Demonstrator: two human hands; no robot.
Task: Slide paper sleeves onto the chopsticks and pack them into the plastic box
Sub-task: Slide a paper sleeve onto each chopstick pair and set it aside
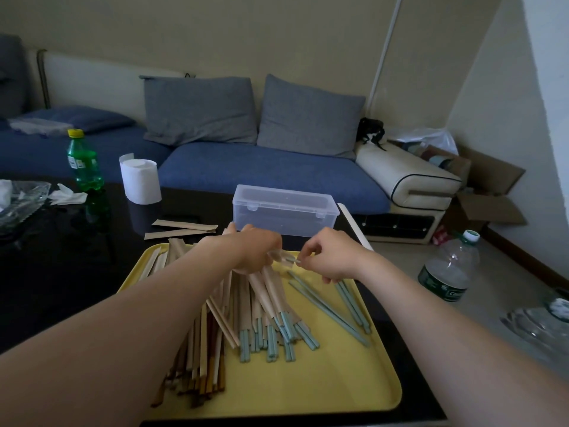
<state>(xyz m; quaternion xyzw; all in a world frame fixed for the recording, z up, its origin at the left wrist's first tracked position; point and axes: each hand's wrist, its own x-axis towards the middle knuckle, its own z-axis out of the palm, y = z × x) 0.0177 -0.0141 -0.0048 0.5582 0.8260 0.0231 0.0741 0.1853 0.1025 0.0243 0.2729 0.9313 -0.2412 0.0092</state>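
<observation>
Left hand (255,251) grips a bundle of sleeved chopsticks (271,300) on the yellow tray (354,380) — probably gathering them for packing — while right hand (326,257) pinches a small clear piece (284,257); the plastic box (284,211) sits closed just beyond.

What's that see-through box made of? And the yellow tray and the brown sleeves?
The box looks like clear, slightly frosted plastic: you can see through it, and it has moulded snap clasps. The yellow tray seems smooth plastic too, with a soft sheen, though that's less certain. The brown sleeves look like matte kraft paper, flat and creased.
</observation>
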